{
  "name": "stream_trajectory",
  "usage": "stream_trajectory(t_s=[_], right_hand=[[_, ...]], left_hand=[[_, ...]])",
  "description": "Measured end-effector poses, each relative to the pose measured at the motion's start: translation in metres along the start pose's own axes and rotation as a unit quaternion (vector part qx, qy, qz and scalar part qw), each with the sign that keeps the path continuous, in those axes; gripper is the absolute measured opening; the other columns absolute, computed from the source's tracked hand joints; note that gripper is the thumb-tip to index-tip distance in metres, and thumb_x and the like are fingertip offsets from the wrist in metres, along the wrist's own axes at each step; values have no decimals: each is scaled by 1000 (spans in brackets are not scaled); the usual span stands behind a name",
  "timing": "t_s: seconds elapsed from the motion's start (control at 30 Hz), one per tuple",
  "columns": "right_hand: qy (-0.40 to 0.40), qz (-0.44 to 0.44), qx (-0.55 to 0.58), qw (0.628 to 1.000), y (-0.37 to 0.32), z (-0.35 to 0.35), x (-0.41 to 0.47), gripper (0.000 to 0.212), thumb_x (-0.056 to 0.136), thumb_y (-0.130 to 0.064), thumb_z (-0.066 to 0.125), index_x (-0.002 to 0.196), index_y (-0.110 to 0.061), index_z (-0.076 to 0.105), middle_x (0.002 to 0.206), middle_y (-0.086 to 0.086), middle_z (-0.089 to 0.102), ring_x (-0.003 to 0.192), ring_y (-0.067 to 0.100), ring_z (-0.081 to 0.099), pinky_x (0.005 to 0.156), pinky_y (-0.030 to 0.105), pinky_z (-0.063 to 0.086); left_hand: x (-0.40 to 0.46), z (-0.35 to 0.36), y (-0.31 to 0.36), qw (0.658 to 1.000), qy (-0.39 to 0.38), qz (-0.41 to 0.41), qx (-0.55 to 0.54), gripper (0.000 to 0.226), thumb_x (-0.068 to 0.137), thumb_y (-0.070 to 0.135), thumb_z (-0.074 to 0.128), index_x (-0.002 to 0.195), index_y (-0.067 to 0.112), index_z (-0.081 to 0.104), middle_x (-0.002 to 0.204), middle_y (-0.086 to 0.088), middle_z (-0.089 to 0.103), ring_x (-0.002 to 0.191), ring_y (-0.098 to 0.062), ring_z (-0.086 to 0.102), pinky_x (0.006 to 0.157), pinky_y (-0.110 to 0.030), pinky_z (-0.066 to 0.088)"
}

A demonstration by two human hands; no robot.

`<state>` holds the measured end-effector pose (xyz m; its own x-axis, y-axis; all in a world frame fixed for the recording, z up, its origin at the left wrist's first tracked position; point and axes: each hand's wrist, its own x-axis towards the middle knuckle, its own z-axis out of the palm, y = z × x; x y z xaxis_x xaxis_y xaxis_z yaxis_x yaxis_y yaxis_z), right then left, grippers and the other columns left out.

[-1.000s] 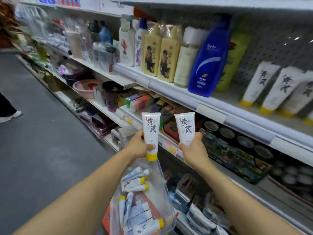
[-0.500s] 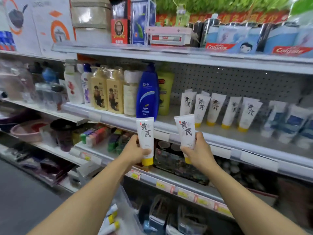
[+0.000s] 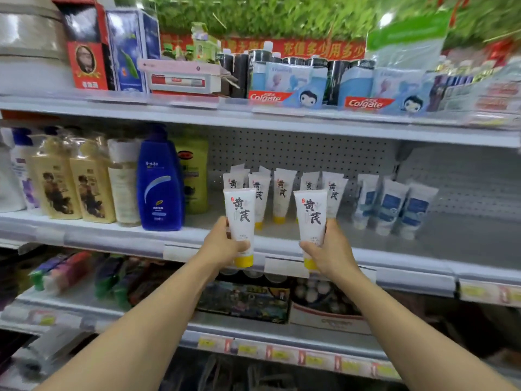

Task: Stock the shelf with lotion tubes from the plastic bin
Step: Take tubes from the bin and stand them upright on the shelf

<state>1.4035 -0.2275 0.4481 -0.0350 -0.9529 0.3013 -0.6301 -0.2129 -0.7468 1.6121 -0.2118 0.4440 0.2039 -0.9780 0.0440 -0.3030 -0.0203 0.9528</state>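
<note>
Two hands held lotion tubes up before a shop shelf [image 3: 282, 244].
The left hand [image 3: 222, 246] gripped one white, yellow-capped tube [image 3: 239, 221], the right hand [image 3: 329, 249] another [image 3: 311, 218], both upright, cap down, just before the matching row of tubes [image 3: 282, 193] on that shelf.

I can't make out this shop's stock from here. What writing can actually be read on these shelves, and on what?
"Colgate": left toothpaste box, top shelf.
"Colgate": right toothpaste box, top shelf.
"黄芪": tube in the left hand.
"黄芪": tube in the right hand.
Red banner, blue bottle, price tags: too blurred.
</note>
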Motion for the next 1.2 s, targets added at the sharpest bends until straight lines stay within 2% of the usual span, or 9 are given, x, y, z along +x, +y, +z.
stream_trajectory(t_s=[0.2, 0.27, 0.4, 0.53, 0.6, 0.67, 0.77, 0.93, 1.2], right_hand=[[34, 10, 7, 999, 29, -17, 35, 43, 81, -16, 69, 113, -9, 41, 123, 9, 53, 110, 24, 51, 76, 29, 40], [46, 12, -6, 999, 36, -18, 51, 45, 79, -17, 71, 112, -7, 42, 121, 10, 54, 110, 26, 52, 79, 31, 43], [41, 18, -7, 999, 44, -13, 82, 49, 79, -20, 73, 114, -6, 43, 118, 11, 55, 110, 27, 53, 85, 35, 47], [25, 30, 24, 999, 48, 1, 112, 44, 80, -11, 71, 114, -7, 44, 113, 10, 56, 95, 23, 55, 68, 21, 46], [22, 36, 37, 998, 51, 8, 125, 45, 82, -11, 68, 119, -5, 43, 111, 10, 54, 104, 29, 55, 67, 15, 45], [18, 33, -2, 999, 52, 13, 133, 58, 81, -20, 71, 126, -3, 39, 121, 15, 52, 115, 31, 51, 83, 25, 45], [-7, 58, -26, 998, 57, 19, 147, 65, 82, -24, 71, 131, -4, 33, 134, 15, 47, 123, 31, 48, 95, 34, 42], [-17, 46, -19, 999, 67, 32, 156, 62, 80, -19, 71, 128, -5, 35, 131, 16, 51, 118, 31, 52, 94, 38, 46], [-24, 49, -30, 998, 70, 42, 163, 68, 80, -22, 71, 131, -2, 30, 131, 18, 48, 117, 34, 52, 95, 44, 46]], left_hand=[[36, 49, 18, 999, -13, 30, -18, 49, 81, -1, 64, 121, 15, 41, 125, -4, 55, 115, -24, 53, 93, -39, 49], [50, 65, 21, 999, 6, 37, -6, 52, 80, -2, 65, 123, 15, 42, 129, -4, 54, 119, -24, 52, 94, -36, 47], [81, 90, 25, 997, 53, 41, 32, 55, 80, 4, 67, 126, 13, 40, 130, -6, 54, 121, -27, 51, 100, -41, 45], [109, 109, 25, 993, 83, 46, 76, 52, 80, 9, 67, 125, 10, 41, 123, -10, 56, 112, -28, 54, 94, -36, 48], [122, 119, 24, 991, 90, 43, 94, 41, 79, 8, 65, 113, 13, 43, 121, -12, 56, 106, -26, 54, 83, -33, 52], [129, 126, 23, 990, 96, 40, 95, 40, 80, 3, 63, 112, 17, 42, 122, -11, 56, 103, -24, 54, 72, -28, 50], [138, 136, 21, 985, 114, 32, 127, 55, 82, 8, 64, 130, 14, 37, 126, -13, 55, 114, -31, 55, 93, -38, 49], [143, 142, 15, 980, 150, 23, 130, 68, 83, 10, 64, 140, 19, 29, 131, -11, 53, 119, -31, 54, 98, -42, 46], [152, 147, 17, 972, 156, 10, 177, 69, 84, 13, 64, 141, 12, 27, 133, -13, 52, 121, -33, 52, 100, -44, 44]])
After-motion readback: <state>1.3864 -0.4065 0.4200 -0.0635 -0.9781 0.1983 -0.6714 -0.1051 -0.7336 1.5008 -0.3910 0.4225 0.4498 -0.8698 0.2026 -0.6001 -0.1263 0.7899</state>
